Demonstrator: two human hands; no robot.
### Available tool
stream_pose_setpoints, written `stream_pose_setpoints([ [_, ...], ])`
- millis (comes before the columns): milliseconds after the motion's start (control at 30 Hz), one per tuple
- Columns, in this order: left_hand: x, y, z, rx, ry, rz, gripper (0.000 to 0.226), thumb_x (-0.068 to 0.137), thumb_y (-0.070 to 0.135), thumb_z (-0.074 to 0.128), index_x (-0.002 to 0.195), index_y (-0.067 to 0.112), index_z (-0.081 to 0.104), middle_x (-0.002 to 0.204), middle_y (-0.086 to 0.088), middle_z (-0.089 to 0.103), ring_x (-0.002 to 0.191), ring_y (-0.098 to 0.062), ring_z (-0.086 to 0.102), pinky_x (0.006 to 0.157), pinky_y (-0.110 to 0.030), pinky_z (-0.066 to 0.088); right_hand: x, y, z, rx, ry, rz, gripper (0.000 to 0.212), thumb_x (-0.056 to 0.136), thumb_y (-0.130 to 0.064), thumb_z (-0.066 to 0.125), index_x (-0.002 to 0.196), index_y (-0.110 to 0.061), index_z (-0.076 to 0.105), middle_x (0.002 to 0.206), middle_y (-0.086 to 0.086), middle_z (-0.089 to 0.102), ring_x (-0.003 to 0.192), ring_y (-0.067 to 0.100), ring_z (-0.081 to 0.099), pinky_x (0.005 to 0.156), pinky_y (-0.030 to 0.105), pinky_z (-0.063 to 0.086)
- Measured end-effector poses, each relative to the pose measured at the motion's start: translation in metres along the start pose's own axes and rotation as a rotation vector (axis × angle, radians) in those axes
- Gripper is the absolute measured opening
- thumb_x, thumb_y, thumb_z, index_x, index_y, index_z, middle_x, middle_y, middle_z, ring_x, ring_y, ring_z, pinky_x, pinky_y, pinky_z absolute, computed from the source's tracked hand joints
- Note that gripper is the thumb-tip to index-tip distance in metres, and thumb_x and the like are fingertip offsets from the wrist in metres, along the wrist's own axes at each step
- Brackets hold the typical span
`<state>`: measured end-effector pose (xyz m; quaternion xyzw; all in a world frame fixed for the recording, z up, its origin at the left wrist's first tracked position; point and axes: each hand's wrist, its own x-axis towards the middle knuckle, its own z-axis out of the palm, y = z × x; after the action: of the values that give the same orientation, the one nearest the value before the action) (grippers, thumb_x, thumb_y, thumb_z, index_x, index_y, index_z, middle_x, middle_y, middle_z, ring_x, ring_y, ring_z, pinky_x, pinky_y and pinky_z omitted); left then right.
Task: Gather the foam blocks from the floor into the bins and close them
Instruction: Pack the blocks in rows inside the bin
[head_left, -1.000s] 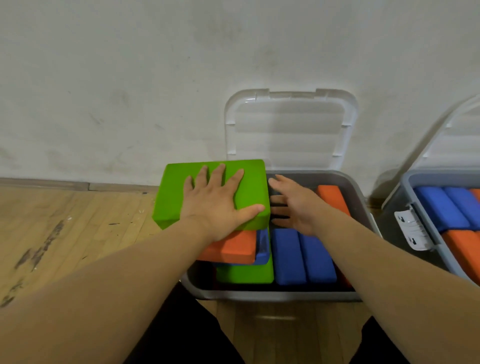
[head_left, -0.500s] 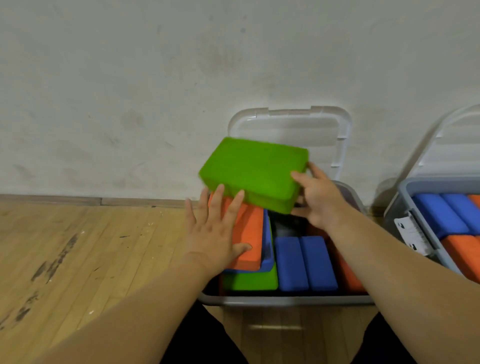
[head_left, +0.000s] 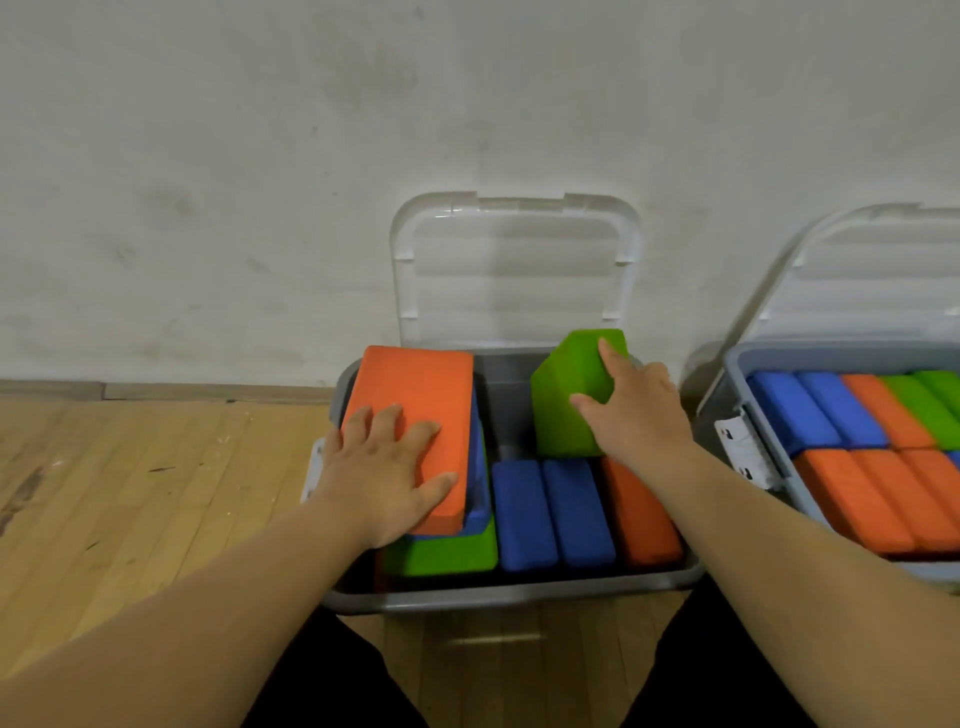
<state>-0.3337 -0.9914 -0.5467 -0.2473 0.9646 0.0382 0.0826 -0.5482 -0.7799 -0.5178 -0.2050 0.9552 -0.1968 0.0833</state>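
While upright, green block (head_left: 566, 415) inside right hand (head_left: 641, 415) grip.

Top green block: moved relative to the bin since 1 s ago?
Yes. The green block left the stack at the left side of the bin and now stands on end at its right rear, gripped by the right hand.

Green, orange, blue blocks (head_left: 569, 405); seemingly grey bin (head_left: 514, 590)
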Motion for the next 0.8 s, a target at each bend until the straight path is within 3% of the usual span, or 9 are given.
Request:
stream_pose_setpoints([
  [100,0.005,0.006,0.003,0.053,0.084,0.019,0.086,0.078,0.09,0.017,0.156,0.054,0.011,0.154,-0.005,0.029,0.142,-0.04,0.021,0.117,-0.062,0.021,0.027,-0.013,0.011,-0.123,-0.027,-0.013,0.087,0.092,-0.067,0.057,0.162,-0.038,0.016,0.145,0.025,0.039,0.133,0.046,0.043,0.112,0.049,0.038],
  [267,0.002,-0.002,0.012,0.042,0.15,0.01,0.084,0.078,0.091,0.015,0.155,0.058,0.016,0.153,-0.005,0.031,0.139,-0.04,0.023,0.113,-0.057,0.028,0.06,-0.025,0.047,-0.24,-0.1,-0.035,0.087,0.091,-0.07,0.056,0.162,-0.033,0.02,0.148,0.027,0.036,0.132,0.048,0.044,0.109,0.048,0.039],
  [433,0.003,-0.005,0.013,0.035,0.164,-0.002,0.083,0.078,0.091,0.023,0.154,0.059,0.022,0.152,-0.005,0.034,0.139,-0.04,0.026,0.112,-0.056,0.03,0.098,0.003,0.106,-0.249,-0.265,-0.002,0.076,0.09,-0.067,0.057,0.151,-0.026,0.037,0.142,0.025,0.05,0.132,0.044,0.044,0.107,0.047,0.042],
  [567,0.007,-0.009,0.019,0.037,0.226,-0.004,0.08,0.077,0.089,0.034,0.15,0.056,0.036,0.145,-0.01,0.045,0.133,-0.044,0.036,0.107,-0.057,0.037,0.11,0.023,0.141,-0.316,-0.274,0.006,0.074,0.088,-0.074,0.05,0.15,-0.034,0.039,0.138,0.025,0.049,0.131,0.044,0.042,0.103,0.052,0.041],
  [800,0.011,-0.008,0.021,0.04,0.227,0.011,0.08,0.079,0.088,0.036,0.151,0.054,0.036,0.144,-0.013,0.043,0.133,-0.046,0.035,0.106,-0.061,0.037,0.122,0.022,0.146,-0.315,-0.281,-0.019,0.083,0.085,-0.081,0.05,0.154,-0.038,0.037,0.144,0.023,0.048,0.136,0.04,0.041,0.11,0.046,0.036],
])
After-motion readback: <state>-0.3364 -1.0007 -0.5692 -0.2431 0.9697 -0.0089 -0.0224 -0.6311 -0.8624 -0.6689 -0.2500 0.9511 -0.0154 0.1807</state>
